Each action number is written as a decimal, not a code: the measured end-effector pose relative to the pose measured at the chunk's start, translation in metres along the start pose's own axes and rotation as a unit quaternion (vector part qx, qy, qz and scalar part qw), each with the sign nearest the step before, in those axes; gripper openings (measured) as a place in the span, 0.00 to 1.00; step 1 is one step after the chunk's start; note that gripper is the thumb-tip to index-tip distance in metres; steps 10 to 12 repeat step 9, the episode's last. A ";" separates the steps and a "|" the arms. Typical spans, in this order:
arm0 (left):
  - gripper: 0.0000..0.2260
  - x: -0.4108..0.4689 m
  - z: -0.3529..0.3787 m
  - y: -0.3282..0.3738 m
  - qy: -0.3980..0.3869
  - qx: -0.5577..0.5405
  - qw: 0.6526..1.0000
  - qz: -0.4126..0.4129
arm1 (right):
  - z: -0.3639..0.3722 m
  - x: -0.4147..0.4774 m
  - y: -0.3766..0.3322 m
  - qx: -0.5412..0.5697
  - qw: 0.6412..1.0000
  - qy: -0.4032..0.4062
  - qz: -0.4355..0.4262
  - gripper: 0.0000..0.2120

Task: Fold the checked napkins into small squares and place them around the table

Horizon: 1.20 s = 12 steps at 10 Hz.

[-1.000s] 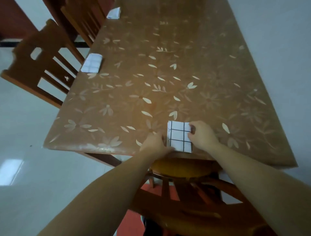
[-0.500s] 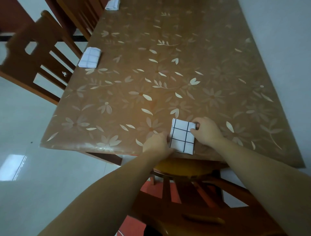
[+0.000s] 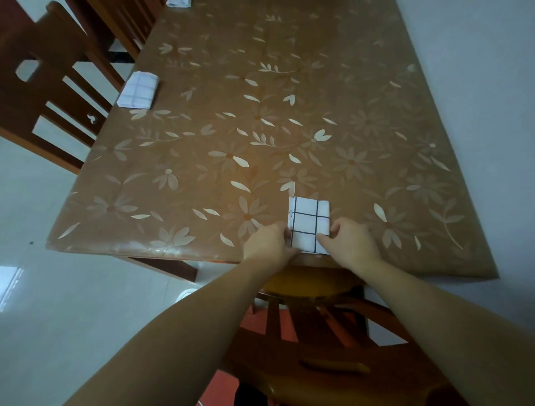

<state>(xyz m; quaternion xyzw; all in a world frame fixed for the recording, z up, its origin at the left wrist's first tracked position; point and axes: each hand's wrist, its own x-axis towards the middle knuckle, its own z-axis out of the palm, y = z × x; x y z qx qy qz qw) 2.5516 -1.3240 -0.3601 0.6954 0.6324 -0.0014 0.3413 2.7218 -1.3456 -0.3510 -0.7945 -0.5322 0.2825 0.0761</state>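
Both hands have slid down to the lower corners of the folded napkin (image 3: 309, 224), where a second ago they sat at its sides and upper right corner. The left hand (image 3: 267, 242) has its fingers (image 3: 285, 231) curled against the napkin's lower left edge, and the right hand (image 3: 351, 242) pinches the lower right corner, one fingertip lying on the cloth. Neither is lifting it, as far as I can see.

The napkin lies flat on the surface (image 3: 289, 116), low in the frame and right of centre, its lower edge at the surface's near rim above a chair (image 3: 312, 284). It looks squarer to that rim now than it did (half a second ago it sat a little skewed).

I take this for the last straightening at this seat. Another folded napkin (image 3: 138, 90) already lies at the upper left by a second chair (image 3: 43, 87), and a third one (image 3: 178, 3) peeks in at the top edge.
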 end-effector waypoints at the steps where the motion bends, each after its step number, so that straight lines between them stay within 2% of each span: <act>1: 0.13 0.000 0.001 0.004 0.004 0.000 1.000 0.012 | 0.001 -0.008 0.004 0.040 0.999 -0.002 0.026 0.11; 2: 0.12 -0.003 0.001 0.003 0.009 -0.005 1.000 0.013 | 0.002 -0.008 0.007 0.051 0.998 -0.004 0.035 0.08; 6: 0.08 -0.008 0.001 -0.001 0.000 -0.034 0.999 0.008 | 0.004 -0.006 0.008 0.015 0.999 -0.006 0.036 0.07; 8: 0.08 -0.013 -0.013 0.001 -0.019 -0.010 1.000 0.010 | -0.012 -0.010 0.001 -0.005 0.999 -0.026 0.034 0.09; 9: 0.07 -0.019 -0.030 0.005 -0.004 0.006 1.000 -0.014 | -0.031 -0.016 -0.001 -0.004 0.999 -0.006 0.040 0.08; 12: 0.07 -0.019 -0.030 0.005 -0.004 0.006 1.000 -0.014 | -0.031 -0.016 -0.001 -0.004 0.999 -0.006 0.040 0.08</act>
